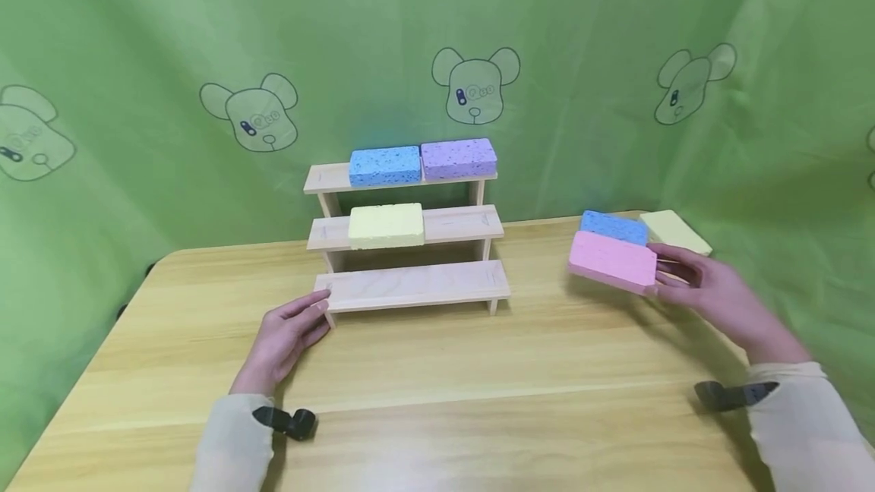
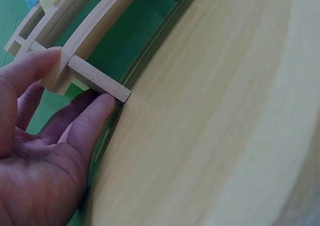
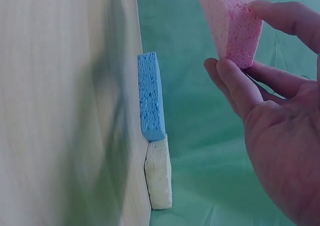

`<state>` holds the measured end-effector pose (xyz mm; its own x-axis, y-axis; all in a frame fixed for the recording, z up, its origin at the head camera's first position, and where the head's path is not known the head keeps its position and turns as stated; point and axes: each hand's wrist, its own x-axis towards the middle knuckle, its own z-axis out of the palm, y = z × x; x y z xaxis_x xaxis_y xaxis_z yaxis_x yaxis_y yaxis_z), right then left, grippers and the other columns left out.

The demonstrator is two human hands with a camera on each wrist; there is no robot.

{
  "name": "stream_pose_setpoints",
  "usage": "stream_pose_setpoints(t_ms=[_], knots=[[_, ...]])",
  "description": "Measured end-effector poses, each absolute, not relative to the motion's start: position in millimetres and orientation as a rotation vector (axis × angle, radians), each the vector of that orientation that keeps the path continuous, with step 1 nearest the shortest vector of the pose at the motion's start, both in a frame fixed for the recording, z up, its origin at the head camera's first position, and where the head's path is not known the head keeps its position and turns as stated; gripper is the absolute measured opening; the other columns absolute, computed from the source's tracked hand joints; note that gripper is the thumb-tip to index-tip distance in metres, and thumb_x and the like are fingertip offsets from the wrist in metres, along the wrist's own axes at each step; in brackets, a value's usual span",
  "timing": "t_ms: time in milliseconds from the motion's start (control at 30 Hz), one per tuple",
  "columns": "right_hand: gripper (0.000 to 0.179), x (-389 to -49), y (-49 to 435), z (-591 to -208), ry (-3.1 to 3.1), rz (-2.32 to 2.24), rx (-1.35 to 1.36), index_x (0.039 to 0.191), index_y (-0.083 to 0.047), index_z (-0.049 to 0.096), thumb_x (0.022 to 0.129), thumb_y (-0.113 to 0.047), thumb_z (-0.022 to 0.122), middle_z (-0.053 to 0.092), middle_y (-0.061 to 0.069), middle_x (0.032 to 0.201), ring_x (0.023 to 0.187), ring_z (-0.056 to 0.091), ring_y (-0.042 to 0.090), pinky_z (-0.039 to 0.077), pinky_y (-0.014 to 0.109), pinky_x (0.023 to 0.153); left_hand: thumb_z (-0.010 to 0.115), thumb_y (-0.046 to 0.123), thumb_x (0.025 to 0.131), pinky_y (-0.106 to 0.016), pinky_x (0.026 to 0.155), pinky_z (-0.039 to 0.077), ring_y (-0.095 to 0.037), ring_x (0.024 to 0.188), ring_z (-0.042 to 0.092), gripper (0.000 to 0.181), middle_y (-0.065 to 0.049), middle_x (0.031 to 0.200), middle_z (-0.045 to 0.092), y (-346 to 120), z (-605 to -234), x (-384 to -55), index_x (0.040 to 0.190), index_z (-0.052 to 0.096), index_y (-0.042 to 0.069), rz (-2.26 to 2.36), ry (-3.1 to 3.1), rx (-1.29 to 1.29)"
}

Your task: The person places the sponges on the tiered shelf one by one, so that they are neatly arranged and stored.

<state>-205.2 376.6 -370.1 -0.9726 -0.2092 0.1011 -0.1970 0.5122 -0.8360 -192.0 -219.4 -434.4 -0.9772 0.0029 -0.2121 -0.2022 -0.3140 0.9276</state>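
Right hand (image 1: 714, 301) pinches pink sponge (image 1: 612, 260), left hand (image 1: 285, 334) pinches three-tier wooden shelf (image 1: 413, 287); blue sponge (image 1: 385, 166), purple sponge (image 1: 459, 159) top, yellow sponge (image 1: 386, 225) middle.

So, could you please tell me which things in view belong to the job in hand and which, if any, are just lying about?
Apparently in the job:
pink sponge, held by the right hand
wooden stand, gripped by the left hand
shelved blue sponge, purple sponge, shelved yellow sponge
unshelved blue sponge, unshelved yellow sponge

Seemingly just surroundings:
table
green curtain
black wrist devices
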Motion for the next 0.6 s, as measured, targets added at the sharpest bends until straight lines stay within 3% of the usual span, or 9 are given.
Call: stream_pose_setpoints(t_ms=[200, 367, 600], knots=[[0.068, -209, 366, -367, 2.711, -1.502, -0.346, 0.148, 0.003, 0.035, 0.092, -0.012, 0.071, 0.054, 0.003, 0.135, 0.109, 0.053, -0.010, 0.053, 0.014, 0.085, 0.066, 0.001, 0.093, -0.036, 0.098, 0.051, -0.019, 0.108, 0.064, 0.024, -0.015, 0.145, 0.046, -220, -434, -192, 0.115, 0.072, 0.009, 2.444, 1.748, -0.250], [0.068, -212, 358, -368, 2.660, -1.567, -0.410, 0.147, 0.008, 0.033, 0.092, -0.007, 0.070, 0.051, 0.006, 0.136, 0.109, 0.053, -0.008, 0.053, 0.016, 0.086, 0.067, 0.002, 0.092, -0.037, 0.099, 0.051, -0.019, 0.109, 0.063, 0.027, -0.015, 0.145, 0.046, -221, -434, -192, 0.119, 0.070, 0.005, 2.434, 1.756, -0.228], [0.069, -216, 347, -362, 2.639, -1.573, -0.444, 0.148, 0.006, 0.034, 0.091, -0.008, 0.071, 0.044, 0.028, 0.142, 0.112, 0.053, -0.006, 0.053, 0.017, 0.088, 0.068, 0.002, 0.092, -0.037, 0.099, 0.051, -0.020, 0.109, 0.064, 0.025, -0.015, 0.145, 0.046, -220, -434, -192, 0.116, 0.072, 0.008, 2.437, 1.743, -0.245]])
